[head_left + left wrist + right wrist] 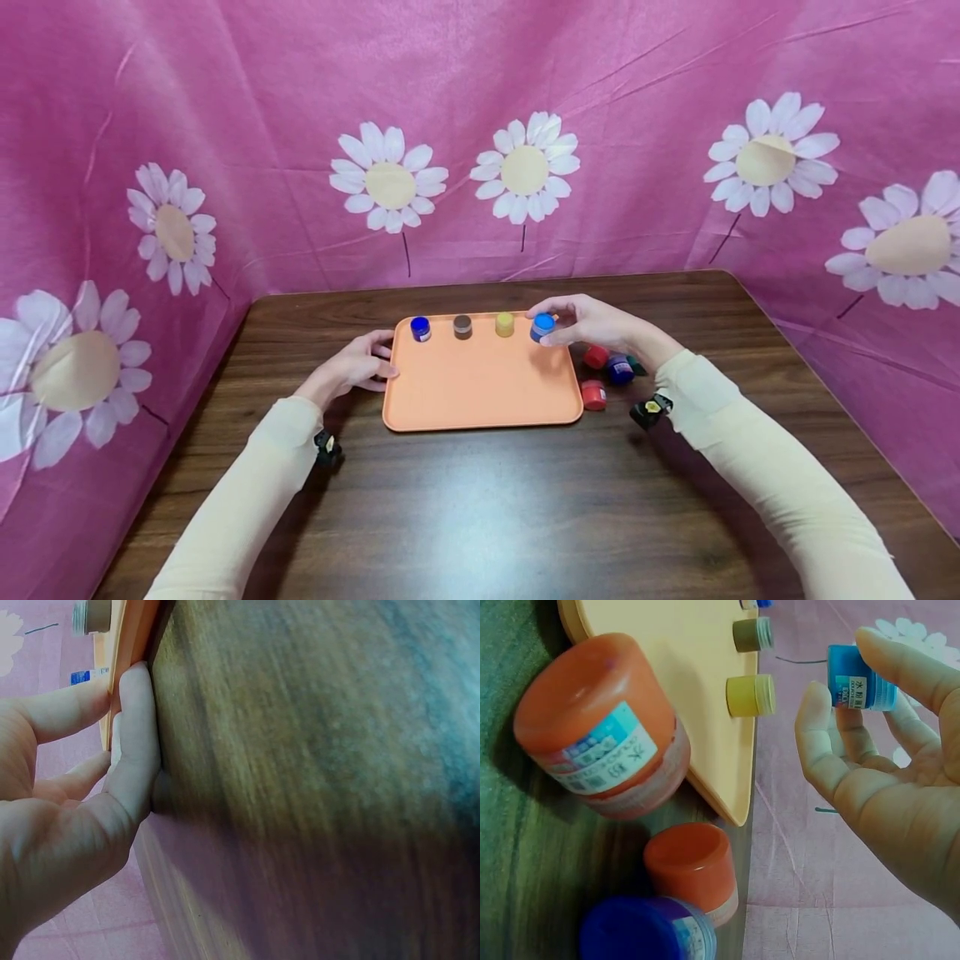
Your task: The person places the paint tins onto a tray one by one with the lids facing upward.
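The right hand (pixel 596 323) pinched a small light-blue cylindrical paint jar (pixel 542 328) above the far right corner of a rectangular orange tray (pixel 480 387). The left hand (pixel 356 364), fingers spread, touched its left rim; dark-blue (pixel 421 329), brown (pixel 462 327) and yellow jars (pixel 505 324) lined its far side.

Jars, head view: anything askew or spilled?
No spill visible. Odd spot: right of the orange tray, two red jars and a dark blue jar sit bunched, seemingly tipped, while three jars stand upright in a row on it.
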Motion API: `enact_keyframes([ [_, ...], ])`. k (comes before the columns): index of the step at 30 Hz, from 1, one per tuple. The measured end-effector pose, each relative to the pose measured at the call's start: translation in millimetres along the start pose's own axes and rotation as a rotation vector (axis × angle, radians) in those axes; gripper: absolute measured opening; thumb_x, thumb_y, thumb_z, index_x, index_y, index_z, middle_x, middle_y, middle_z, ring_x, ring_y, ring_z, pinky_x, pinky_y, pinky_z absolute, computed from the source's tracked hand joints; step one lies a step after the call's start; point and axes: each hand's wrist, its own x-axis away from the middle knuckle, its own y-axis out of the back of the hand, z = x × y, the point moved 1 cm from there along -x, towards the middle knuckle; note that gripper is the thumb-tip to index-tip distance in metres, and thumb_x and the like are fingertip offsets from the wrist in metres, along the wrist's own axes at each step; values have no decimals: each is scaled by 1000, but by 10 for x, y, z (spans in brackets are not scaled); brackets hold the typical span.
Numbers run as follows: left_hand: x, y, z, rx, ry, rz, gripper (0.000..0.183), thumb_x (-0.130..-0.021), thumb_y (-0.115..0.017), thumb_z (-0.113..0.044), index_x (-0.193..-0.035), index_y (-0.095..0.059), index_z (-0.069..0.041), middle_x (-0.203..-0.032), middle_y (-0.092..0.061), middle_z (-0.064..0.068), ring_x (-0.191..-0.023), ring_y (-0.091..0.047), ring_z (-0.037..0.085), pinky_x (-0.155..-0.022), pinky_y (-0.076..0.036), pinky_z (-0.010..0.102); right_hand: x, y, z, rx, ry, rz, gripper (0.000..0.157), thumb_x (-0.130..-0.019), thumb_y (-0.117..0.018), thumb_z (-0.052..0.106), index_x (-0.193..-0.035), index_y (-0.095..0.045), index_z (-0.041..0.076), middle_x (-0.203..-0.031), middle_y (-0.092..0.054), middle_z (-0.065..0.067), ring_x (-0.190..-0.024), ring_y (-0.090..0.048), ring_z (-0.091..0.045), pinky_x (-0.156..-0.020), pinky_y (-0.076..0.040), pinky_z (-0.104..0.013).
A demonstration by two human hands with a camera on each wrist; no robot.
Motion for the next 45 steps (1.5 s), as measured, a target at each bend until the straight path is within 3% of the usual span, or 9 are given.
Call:
enact_keyframes([
  [4, -5, 15, 1, -5, -1, -6, 87, -89, -65, 9, -161, -19, -4, -135, -40, 26, -93, -62, 23, -81, -62, 44, -107, -2, -10, 49, -1, -4, 51, -90, -79, 15, -137, -60, 7, -121, -65, -13, -108, -58, -28, -95, -53, -35],
  [10, 5, -10, 15, -13, 12, 1, 87, -89, -66, 7, -161, -19, -5, -135, -40, 26, -95, -62, 24, -82, -61, 44, -256, -1, -89, 109, -20, 2, 53, -89, -77, 8, -137, -57, -3, -115, -65, -12, -100, -57, -26, -91, -50, -31],
  [18, -11, -9, 46, -4, 11, 0, 87, -89, -66, 7, -161, -19, -5, -135, -40, 25, -95, -62, 24, -82, -61, 44, -390, 42, -108, 80, -47, 6, 51, -88, -74, 0, -135, -55, -8, -109, -67, -12, -89, -60, -20, -83, -56, -34],
  [29, -9, -9, 30, 3, 4, -5, 85, -89, -66, 8, -160, -21, -5, -132, -41, 25, -92, -62, 23, -80, -62, 43, -450, 125, -150, 125, -68, -21, 51, -90, -73, 3, -136, -55, -9, -115, -67, -16, -95, -59, -20, -85, -54, -33],
  [40, -19, 1, 15, -8, 4, 0, 86, -90, -67, 7, -161, -19, -5, -133, -42, 25, -92, -63, 23, -80, -62, 43, -493, 133, -192, 153, -73, -41, 50, -90, -74, 4, -136, -57, -6, -122, -64, -17, -105, -56, -24, -101, -45, -39],
  [45, -17, 0, 18, -5, 5, 0, 87, -89, -67, 7, -161, -19, -5, -134, -41, 25, -93, -63, 23, -80, -62, 43, -518, 139, -237, 153, -75, -47, 51, -88, -74, 2, -135, -56, -8, -122, -64, -19, -105, -55, -24, -100, -45, -37],
])
